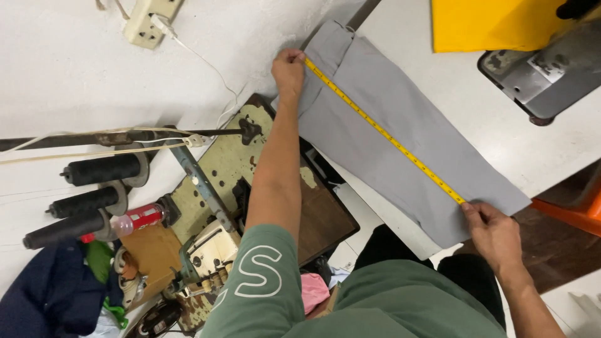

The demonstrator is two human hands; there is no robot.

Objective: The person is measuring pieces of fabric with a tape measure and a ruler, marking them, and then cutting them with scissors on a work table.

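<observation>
A folded grey garment (369, 125) lies flat on a white table (476, 119). A yellow measuring tape (382, 130) is stretched tight along its length. My left hand (288, 72) pins one end of the tape at the garment's far end, near the waistband. My right hand (494, 228) pinches the other end at the garment's near edge. Both arms reach out from green sleeves.
A worn overlock sewing machine (213, 250) with black thread cones (94, 188) stands at the left. A power strip (147, 22) lies on the floor. Yellow fabric (488, 22) and a sewing machine base (538, 75) sit at the table's far side. An orange stool (576, 209) is at right.
</observation>
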